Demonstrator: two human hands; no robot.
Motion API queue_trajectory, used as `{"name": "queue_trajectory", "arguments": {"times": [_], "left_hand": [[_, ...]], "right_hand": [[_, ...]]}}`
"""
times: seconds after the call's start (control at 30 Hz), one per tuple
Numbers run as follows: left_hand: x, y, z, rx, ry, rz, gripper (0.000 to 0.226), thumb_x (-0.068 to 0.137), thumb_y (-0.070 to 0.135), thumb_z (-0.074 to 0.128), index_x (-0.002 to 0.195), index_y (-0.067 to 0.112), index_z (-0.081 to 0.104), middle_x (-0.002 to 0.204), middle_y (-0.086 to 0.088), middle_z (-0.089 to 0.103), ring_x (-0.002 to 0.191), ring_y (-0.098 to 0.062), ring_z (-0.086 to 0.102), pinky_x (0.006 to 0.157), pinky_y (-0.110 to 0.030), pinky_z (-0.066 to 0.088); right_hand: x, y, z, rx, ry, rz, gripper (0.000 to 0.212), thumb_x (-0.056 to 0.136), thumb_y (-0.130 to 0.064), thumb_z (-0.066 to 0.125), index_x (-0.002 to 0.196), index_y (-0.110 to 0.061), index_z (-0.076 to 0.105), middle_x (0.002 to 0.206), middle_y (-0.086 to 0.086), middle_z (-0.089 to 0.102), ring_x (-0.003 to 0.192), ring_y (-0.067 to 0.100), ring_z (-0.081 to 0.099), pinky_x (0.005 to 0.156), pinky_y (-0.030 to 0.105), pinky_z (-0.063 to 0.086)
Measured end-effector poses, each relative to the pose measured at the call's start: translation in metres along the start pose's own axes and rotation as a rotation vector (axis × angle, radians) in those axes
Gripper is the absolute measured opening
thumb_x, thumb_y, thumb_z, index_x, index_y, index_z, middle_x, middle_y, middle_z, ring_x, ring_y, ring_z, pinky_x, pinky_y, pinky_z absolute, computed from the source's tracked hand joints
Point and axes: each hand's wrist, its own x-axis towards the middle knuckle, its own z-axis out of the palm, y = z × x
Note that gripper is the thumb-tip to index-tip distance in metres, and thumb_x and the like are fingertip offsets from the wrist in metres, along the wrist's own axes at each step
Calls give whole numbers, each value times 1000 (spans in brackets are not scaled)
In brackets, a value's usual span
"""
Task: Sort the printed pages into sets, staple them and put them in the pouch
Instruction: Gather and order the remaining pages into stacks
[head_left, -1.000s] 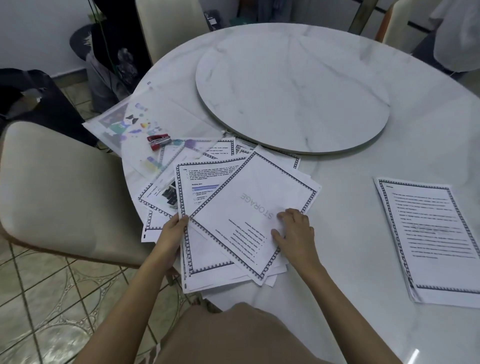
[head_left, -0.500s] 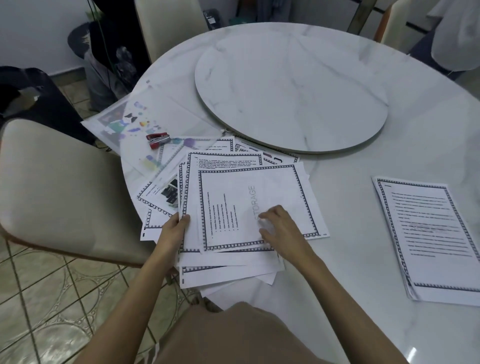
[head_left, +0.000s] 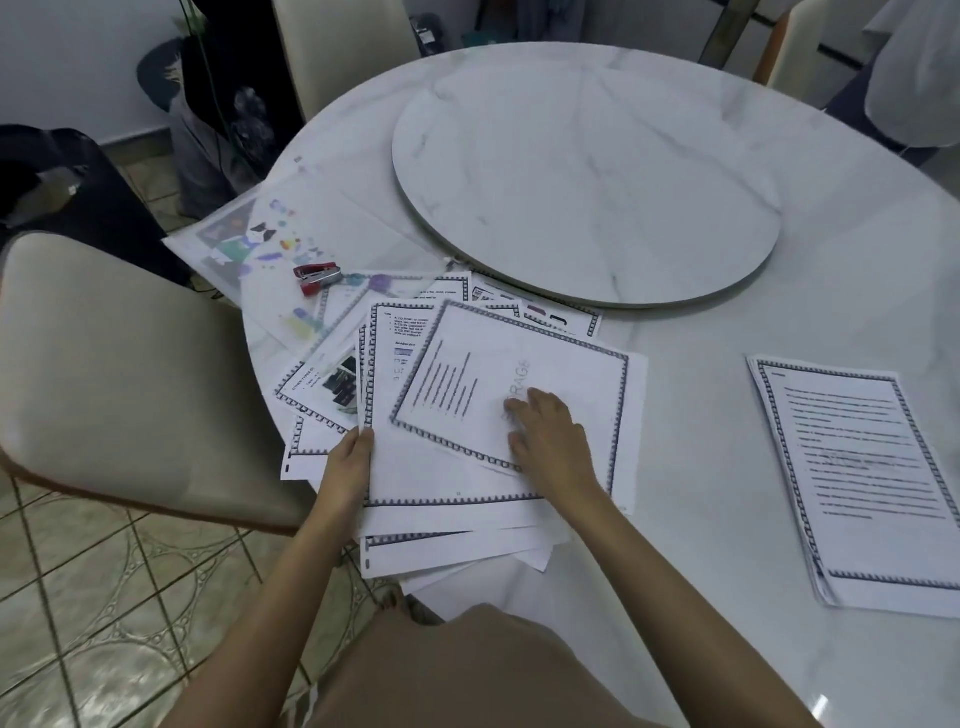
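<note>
Carefully: your left hand (head_left: 349, 467) grips the loose pile (head_left: 447, 535), your right hand (head_left: 550, 441) presses flat on the STORAGE page (head_left: 561, 364). That pile overhangs the worktop (head_left: 701, 441); a hard push could spill sheets.

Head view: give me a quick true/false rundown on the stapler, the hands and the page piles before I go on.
1. The red stapler lies on the clear pouch. True.
2. The right hand holds the stapler. False: it presses flat on the STORAGE page.
3. A separate stack lies to the right, apart from the fanned pile. True.
4. The left hand holds nothing. False: it grips the fanned pile's left edge.
</note>
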Motion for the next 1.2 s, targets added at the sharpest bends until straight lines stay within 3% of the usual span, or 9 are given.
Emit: {"name": "queue_trajectory", "arguments": {"times": [0.13, 0.2, 0.33, 0.47, 0.67, 0.77, 0.87, 1.1, 1.2], "left_hand": [[2, -1, -1, 19, 4, -20, 35, 101, 24, 32, 128, 9, 48, 113, -4, 52, 104, -21, 50, 93, -32, 37], [3, -2, -2, 11, 1, -35, 34, 101, 26, 33, 127, 11, 48, 114, -5, 54, 105, -23, 52, 96, -35, 40], [4, -2, -3, 9, -11, -34, 22, 101, 26, 33, 110, 17, 52, 110, -9, 58, 101, -27, 56, 94, -39, 43], [3, -1, -3, 4, -18, -32, 21, 101, 24, 33, 109, 16, 51, 111, -9, 58, 99, -26, 56, 91, -36, 43], [1, 1, 0, 4, -4, -6, 21, 101, 19, 33, 113, 15, 49, 109, -7, 56, 84, -16, 57, 67, -25, 44], [-1, 3, 3, 28, 25, 10, 33, 101, 17, 33, 129, 6, 45, 111, -2, 48, 100, -16, 49, 80, -24, 37], [1, 2, 4, 10, 29, 14, 35, 100, 16, 34, 132, 3, 44, 115, -4, 49, 98, -13, 44, 84, -24, 32], [7, 2, -1, -4, -33, -38, 30, 99, 21, 37, 124, 9, 50, 124, -15, 58, 103, -28, 57, 92, -38, 45], [8, 1, -3, 29, -52, -29, 31, 98, 19, 41, 126, 7, 49, 120, -15, 59, 97, -27, 58, 86, -37, 47]], "right_hand": [[-3, -22, -1, 74, 6, 48, 41, 95, -22, 40, 135, -12, 39, 138, 10, 37, 125, 27, 36, 92, 35, 39], [-1, -22, -11, 214, -28, -33, 42, 95, -21, 44, 136, -12, 41, 136, 9, 43, 123, 25, 44, 96, 34, 39], [6, 0, -21, 94, -112, -202, 49, 91, -24, 53, 138, -22, 40, 152, 1, 27, 140, 16, 24, 110, 33, 21], [5, 14, -14, 41, -193, -152, 59, 86, -29, 59, 140, -28, 35, 156, -4, 15, 145, 13, 8, 114, 36, 13], [-2, -11, 3, -32, -46, -62, 53, 92, -32, 49, 141, -22, 32, 154, 1, 18, 139, 21, 16, 109, 38, 24], [-3, -20, 7, -25, -68, -107, 51, 93, -28, 48, 140, -17, 33, 153, 5, 19, 137, 24, 18, 110, 34, 22], [-4, -21, 5, -2, -92, -138, 52, 91, -21, 49, 141, -16, 33, 153, 7, 18, 136, 25, 18, 110, 32, 21], [-10, -15, 4, 91, -160, -235, 56, 88, -17, 55, 141, -21, 37, 154, 1, 21, 139, 20, 16, 112, 30, 17], [-13, -16, 7, 126, -173, -301, 56, 86, -17, 58, 139, -21, 41, 152, 0, 25, 138, 18, 18, 111, 29, 17]]}}
